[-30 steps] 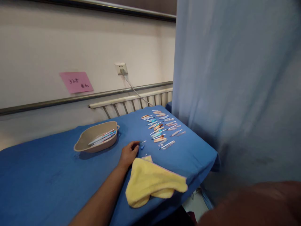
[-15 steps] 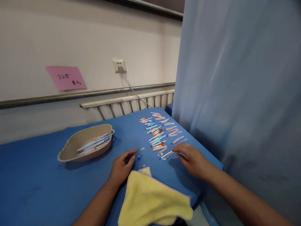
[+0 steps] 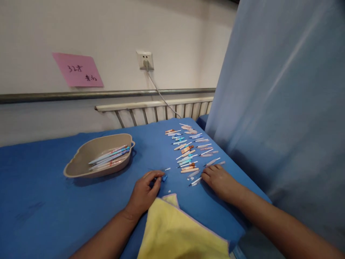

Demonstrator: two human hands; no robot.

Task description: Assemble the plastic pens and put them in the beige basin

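My left hand [image 3: 144, 190] rests on the blue table cover [image 3: 48, 212], its fingers curled with the tips against a small blue piece [image 3: 164, 177] and a thin dark pen part. My right hand [image 3: 219, 181] lies on the cover beside the near end of two rows of small pen parts [image 3: 190, 151], its fingertips touching the nearest white stick [image 3: 195, 181]. What its fingers hold, if anything, is hidden. A yellow cloth [image 3: 180, 233] lies at the near edge between my forearms.
A beige dish [image 3: 81, 167] with several pens in it stands at the left. Behind the table are a wall with a pink note [image 3: 78, 70], a socket with a cable [image 3: 145, 59], and a radiator. A pale blue curtain [image 3: 283, 108] hangs at the right.
My right hand came in from the lower right and settled at the near end of the rows. My left hand stayed by the small blue piece. The view shifted slightly.
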